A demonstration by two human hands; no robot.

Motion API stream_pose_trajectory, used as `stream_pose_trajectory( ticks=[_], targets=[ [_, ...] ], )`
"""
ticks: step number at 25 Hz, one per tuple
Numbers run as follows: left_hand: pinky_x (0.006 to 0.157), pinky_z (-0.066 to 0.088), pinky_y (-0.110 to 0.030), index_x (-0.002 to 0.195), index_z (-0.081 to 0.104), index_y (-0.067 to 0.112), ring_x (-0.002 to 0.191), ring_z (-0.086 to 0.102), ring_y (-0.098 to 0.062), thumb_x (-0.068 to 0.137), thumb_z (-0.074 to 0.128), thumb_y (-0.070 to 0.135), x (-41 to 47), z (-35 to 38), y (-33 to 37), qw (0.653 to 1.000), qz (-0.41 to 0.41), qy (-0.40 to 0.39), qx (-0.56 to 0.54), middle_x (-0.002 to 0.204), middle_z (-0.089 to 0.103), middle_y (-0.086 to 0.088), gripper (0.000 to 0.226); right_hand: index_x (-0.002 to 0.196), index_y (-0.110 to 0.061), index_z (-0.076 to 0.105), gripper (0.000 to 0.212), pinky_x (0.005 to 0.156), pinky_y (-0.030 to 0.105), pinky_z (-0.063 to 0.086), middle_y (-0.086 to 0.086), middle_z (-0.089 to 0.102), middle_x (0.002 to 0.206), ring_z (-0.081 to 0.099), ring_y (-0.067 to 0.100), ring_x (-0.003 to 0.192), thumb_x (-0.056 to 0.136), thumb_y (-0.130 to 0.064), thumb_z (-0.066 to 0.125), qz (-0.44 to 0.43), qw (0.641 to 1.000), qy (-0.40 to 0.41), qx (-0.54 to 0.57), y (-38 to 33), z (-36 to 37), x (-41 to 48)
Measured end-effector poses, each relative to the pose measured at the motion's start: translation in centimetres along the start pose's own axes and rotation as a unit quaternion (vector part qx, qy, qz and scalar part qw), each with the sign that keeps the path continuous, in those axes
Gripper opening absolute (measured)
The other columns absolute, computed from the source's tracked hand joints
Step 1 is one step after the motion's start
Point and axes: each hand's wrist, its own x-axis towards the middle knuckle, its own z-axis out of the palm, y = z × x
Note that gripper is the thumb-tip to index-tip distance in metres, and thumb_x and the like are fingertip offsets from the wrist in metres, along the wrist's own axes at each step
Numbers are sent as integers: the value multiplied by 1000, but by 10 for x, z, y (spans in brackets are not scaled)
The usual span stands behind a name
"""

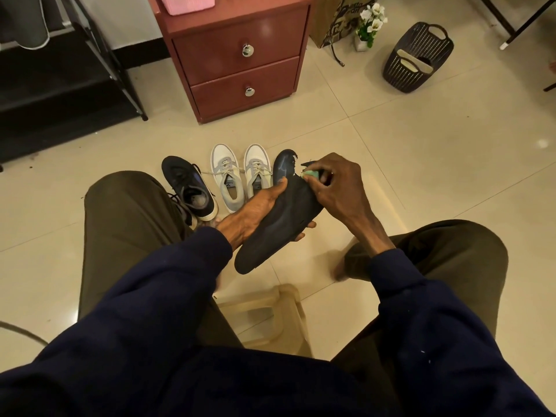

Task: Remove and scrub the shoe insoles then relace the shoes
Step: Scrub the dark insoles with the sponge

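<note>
At the bottom of the frame, two dark navy sleeves (156, 296) reach forward over knees in olive-brown trousers (126, 212), which spread to the lower left and lower right. Between the knees, low in the centre, part of a pale plastic stool (270, 314) shows against the cream tiled floor (421, 145).

Just above centre, the left hand (252, 215) cradles a dark insole (279, 218) from underneath, thumb curled over its left edge and fingertips showing past its right edge. The insole runs diagonally, heel end toward the lower centre and toe end rising toward the middle of the frame; the toe end looks worn and ragged. The right hand (334, 185) is closed around a small light green scrubber (310, 174), pressed to the insole's right edge near the toe.

Behind the hands, on the floor in the middle of the frame, stands a pair of white and grey sneakers (240, 173), laces in place, side by side. To their left sits a black sneaker (188, 188) with loose laces, partly behind the left knee.

Further up, a red-brown two-drawer cabinet (237, 55) stands at top centre with a pink container (188, 3) on it. A black rack (60, 79) fills the upper left. At upper right are a patterned bag (337, 22), white flowers in a small pot (370, 22), and a dark slatted basket (416, 58).
</note>
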Motion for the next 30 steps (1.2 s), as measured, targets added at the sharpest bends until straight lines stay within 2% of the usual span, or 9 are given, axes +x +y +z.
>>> stream_pose_trajectory(
  ticks=[4, 6, 9, 14, 17, 21, 23, 26, 30],
  targets=[
    [80, 59, -51, 143, 51, 10, 108, 68, -44, 100, 48, 59, 0, -3, 2, 1000, -19, -23, 11, 127, 66, -25, 66, 99, -18, 75, 11, 78, 42, 55, -1, 69, 98, 60, 16, 90, 91, -25, 70, 83, 991, 80, -72, 16, -1, 3],
    [82, 58, -52, 144, 51, 10, 108, 67, -43, 99, 49, 60, 0, -3, 1, 999, -22, -26, 16, 128, 66, -25, 67, 99, -18, 75, 11, 78, 36, 55, -3, 69, 98, 60, 13, 87, 91, -25, 72, 84, 990, 95, -54, 18, -3, 2],
    [89, 55, -54, 142, 52, 10, 113, 65, -46, 98, 50, 60, 3, -3, 2, 1000, -16, -11, -1, 131, 65, -26, 67, 99, -16, 76, 13, 74, 23, 52, -2, 70, 95, 60, 10, 82, 90, -26, 75, 11, 1000, 7, -11, 2, 2, 1],
    [102, 50, -59, 143, 52, 6, 129, 56, -49, 103, 53, 45, 3, -7, 1, 1000, 19, 6, -11, 134, 62, -28, 56, 99, -14, 75, 14, 78, 40, 60, 3, 71, 98, 65, 16, 85, 90, -24, 76, 99, 989, 69, -82, 16, -1, 3],
    [103, 51, -59, 137, 54, 1, 120, 63, -50, 104, 57, 21, 4, -8, 4, 996, 77, 21, -27, 129, 65, -30, 38, 99, -15, 75, 16, 73, 25, 59, 0, 72, 96, 65, 12, 78, 90, -28, 77, 41, 998, 43, -18, 6, 2, 2],
    [64, 63, -35, 125, 64, 2, 79, 77, -28, 97, 68, 12, 2, -6, 12, 970, 160, 175, 49, 107, 76, -19, 30, 96, -16, 75, 15, 65, 15, 52, -2, 71, 94, 63, 9, 74, 89, -29, 78, -9, 1000, 12, 16, -5, 11, -1],
    [71, 63, -38, 129, 64, 6, 91, 75, -30, 91, 77, 15, 8, -15, 12, 958, 174, 217, 72, 113, 75, -16, 42, 98, -14, 75, 17, 65, 12, 50, -1, 70, 94, 62, 6, 74, 90, -30, 77, -9, 999, 25, 22, -4, 16, -1],
    [91, 60, -47, 133, 62, 5, 110, 71, -35, 88, 79, 16, 13, -22, 11, 966, 170, 189, 42, 121, 73, -17, 49, 100, -9, 71, 19, 69, 8, 47, 0, 69, 94, 59, -1, 77, 93, -27, 75, -1, 996, 66, 59, -9, 21, -2],
    [78, 61, -37, 133, 60, 0, 98, 72, -28, 94, 73, 16, 11, -17, 11, 973, 159, 159, 51, 113, 74, -15, 44, 99, -8, 68, 19, 69, 9, 48, -2, 67, 93, 60, -1, 81, 94, -26, 73, 6, 991, 84, 104, -12, 17, -1]
  ],
)
